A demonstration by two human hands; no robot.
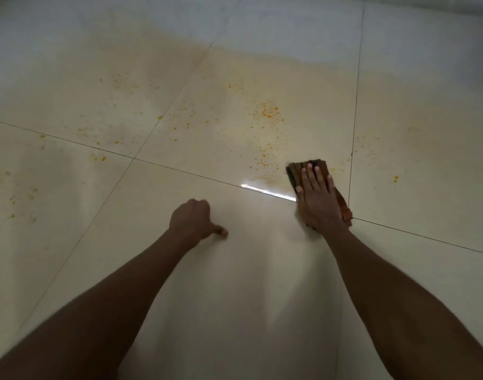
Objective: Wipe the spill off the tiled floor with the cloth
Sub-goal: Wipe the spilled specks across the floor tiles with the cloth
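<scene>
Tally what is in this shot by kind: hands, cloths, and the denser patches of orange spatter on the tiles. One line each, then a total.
Bare hands: 2, the left hand closed with knuckles on the cream tiled floor, the right hand flat on the cloth
Folded brown cloth: 1
Dense orange spatter patches: 2, the upper patch and the lower patch; fainter specks lie scattered elsewhere
Total: 5

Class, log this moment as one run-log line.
right hand: flat on cloth | left hand: fisted on floor | spill: remains
</scene>
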